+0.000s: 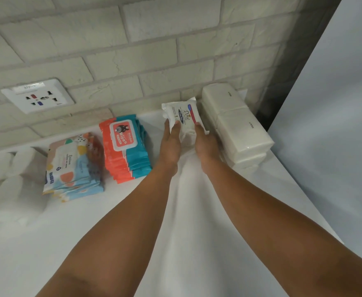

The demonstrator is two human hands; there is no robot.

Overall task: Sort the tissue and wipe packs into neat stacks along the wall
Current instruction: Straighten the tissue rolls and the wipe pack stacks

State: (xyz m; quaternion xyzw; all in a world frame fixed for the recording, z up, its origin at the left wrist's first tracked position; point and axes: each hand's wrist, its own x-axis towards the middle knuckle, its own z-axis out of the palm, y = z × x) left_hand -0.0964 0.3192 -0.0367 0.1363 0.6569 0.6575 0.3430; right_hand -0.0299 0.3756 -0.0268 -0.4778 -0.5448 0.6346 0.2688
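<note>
— What stands along the wall (133, 50)?
— Rolls (15, 168), a pastel wipe stack (73, 166), an orange-and-blue wipe stack (124, 146), then a gap.
— And the hands?
— The left hand (171, 142) and right hand (207, 144) both grip the white pack (183, 116) by its near end in that gap. Its long axis points at the wall, and the right hand is nearer the tissue stack (238, 125).

Dove pack (183, 116) between wipes stack (125, 146), tissue stack (238, 127)

Head-worn, angled down toward wall (145, 50)
</note>
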